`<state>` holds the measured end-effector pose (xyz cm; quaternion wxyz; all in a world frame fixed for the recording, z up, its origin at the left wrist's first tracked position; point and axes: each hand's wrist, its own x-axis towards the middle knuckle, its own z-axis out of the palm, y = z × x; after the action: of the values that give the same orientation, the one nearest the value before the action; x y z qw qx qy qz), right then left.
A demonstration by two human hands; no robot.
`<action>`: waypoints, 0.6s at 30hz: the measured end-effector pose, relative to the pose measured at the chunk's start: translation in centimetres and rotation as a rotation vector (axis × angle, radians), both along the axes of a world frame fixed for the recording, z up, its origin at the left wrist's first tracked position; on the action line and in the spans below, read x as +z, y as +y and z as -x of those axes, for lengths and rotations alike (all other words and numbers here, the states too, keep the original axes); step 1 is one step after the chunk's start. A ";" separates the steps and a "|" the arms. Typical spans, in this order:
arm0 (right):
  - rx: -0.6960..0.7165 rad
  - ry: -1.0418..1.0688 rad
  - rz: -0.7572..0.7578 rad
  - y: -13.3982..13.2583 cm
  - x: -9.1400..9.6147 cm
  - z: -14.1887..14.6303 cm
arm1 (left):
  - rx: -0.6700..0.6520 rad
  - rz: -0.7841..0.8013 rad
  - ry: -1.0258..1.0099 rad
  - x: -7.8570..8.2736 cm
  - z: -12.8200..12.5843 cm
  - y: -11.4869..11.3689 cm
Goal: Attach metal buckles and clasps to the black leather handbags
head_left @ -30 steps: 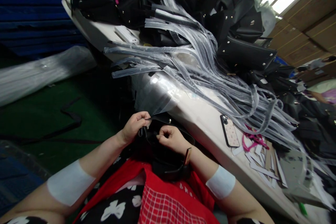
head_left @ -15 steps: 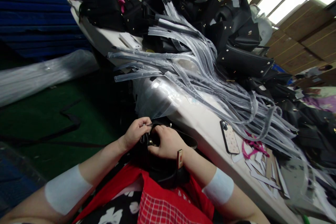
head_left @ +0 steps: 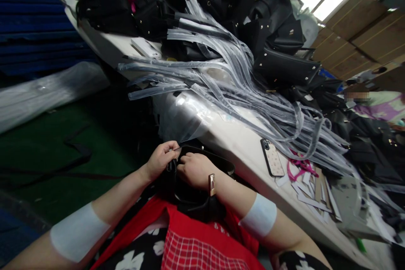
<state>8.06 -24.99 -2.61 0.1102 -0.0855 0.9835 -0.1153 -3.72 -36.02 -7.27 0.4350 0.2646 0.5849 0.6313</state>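
Note:
A black handbag [head_left: 193, 209] with a gold-coloured buckle [head_left: 211, 184] rests in my lap against a red apron. My left hand [head_left: 163, 158] is closed, with thumb and forefinger pinching the bag's edge at its left end. Just to the right, my right hand [head_left: 196, 171] is curled at the bag's mouth, its fingertips partly hidden against dark material. Whatever those fingertips hold cannot be made out. The bag's far rim arches beyond both hands.
A white table [head_left: 234, 139] runs diagonally ahead, bearing plastic-wrapped straps [head_left: 253, 101], a phone [head_left: 272, 158], pink ribbon [head_left: 300, 168] and paper strips [head_left: 313, 202]. Black bags [head_left: 286, 67] are piled behind. Blue stacked panels [head_left: 47, 21] stand left; a person is at far right.
My right hand's fingers have curled in more, and the thumb and small metal fitting that showed below them are now hidden. My left hand keeps its pinch. The view has shifted slightly.

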 end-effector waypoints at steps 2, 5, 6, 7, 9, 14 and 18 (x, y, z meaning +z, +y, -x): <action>-0.156 0.035 0.274 1.1 0.8 -0.6 | 0.014 0.014 -0.017 0.2 0.2 -0.1; -0.624 0.071 0.828 3.4 2.9 -3.0 | 0.035 0.056 -0.017 0.4 1.1 -0.3; -0.770 0.056 0.989 4.0 3.6 -4.2 | 0.034 0.073 0.007 0.5 1.4 -0.3; -0.876 0.032 1.117 4.5 4.2 -5.4 | 0.027 0.087 0.048 0.5 1.9 -0.3; -0.969 0.000 1.220 4.6 5.0 -7.6 | -0.009 0.106 0.174 0.6 2.7 -0.1; -0.997 0.149 0.977 1.8 4.0 -9.5 | -0.102 0.070 0.626 2.7 3.0 1.0; -1.016 0.268 1.000 -0.1 2.8 -8.4 | 0.040 -0.062 0.927 6.3 0.8 1.5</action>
<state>16.48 -25.13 0.21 -0.1307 0.3286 0.7364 -0.5767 -4.50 -34.55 -0.93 0.1073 0.5205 0.7035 0.4718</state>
